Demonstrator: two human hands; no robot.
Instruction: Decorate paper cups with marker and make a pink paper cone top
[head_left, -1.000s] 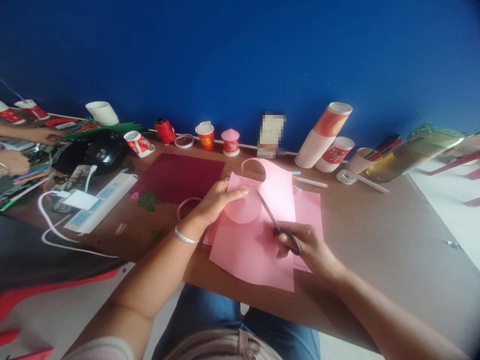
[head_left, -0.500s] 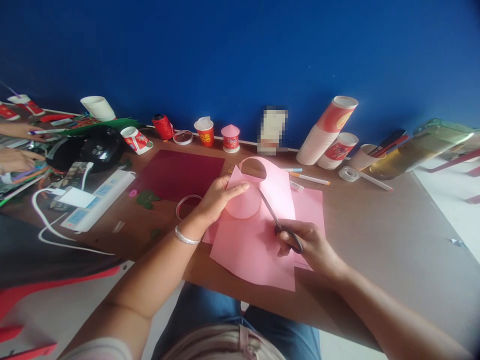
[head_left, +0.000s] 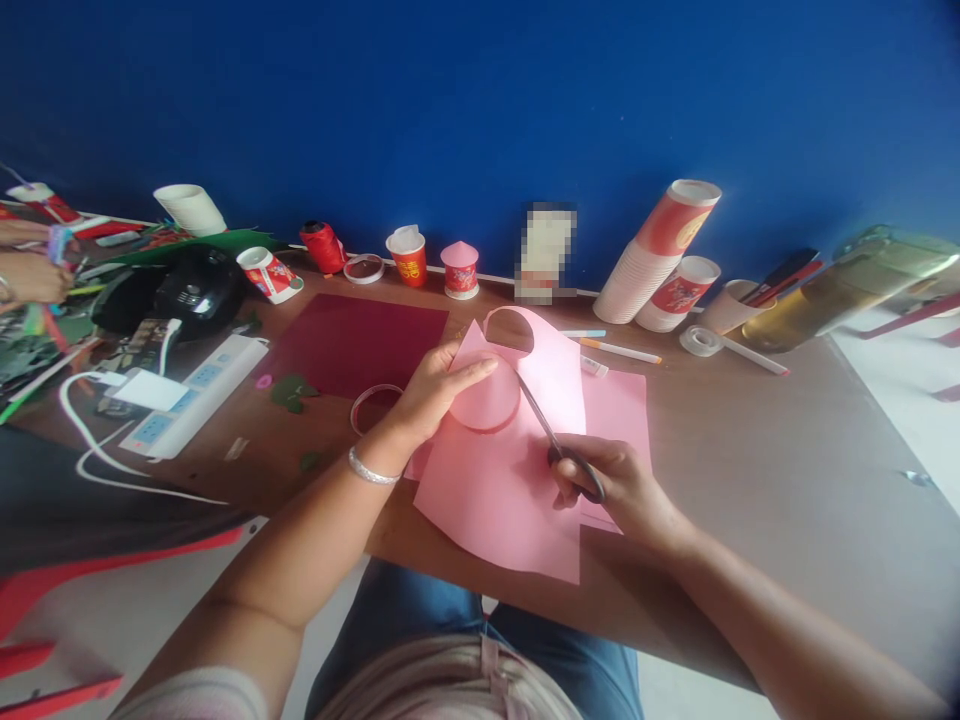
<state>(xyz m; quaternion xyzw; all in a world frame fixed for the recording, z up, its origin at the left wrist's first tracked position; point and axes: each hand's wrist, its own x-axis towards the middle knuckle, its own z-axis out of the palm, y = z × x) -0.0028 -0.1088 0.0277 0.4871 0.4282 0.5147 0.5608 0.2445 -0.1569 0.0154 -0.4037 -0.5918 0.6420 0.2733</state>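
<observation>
My left hand grips a sheet of pink paper, its thumb pressed on top near a drawn circle outline. A round hole is cut through the sheet's upper part. In my right hand is a pair of scissors with dark handles, its blades reaching to the circle's right edge. More pink paper lies underneath on the table. Left of the sheet a roll of clear tape is partly hidden behind my left hand. A dark red sheet lies beyond it.
Along the blue wall stand a paper cup with a pink cone top, a red cup and stacked paper cups. A power strip lies left. A bottle leans at right. Another person's hands are at far left.
The pink sheet has shifted slightly in my hands, its lower edge moving a little left. The scissors stay at the circle's edge. The other person's hands at far left have moved up.
</observation>
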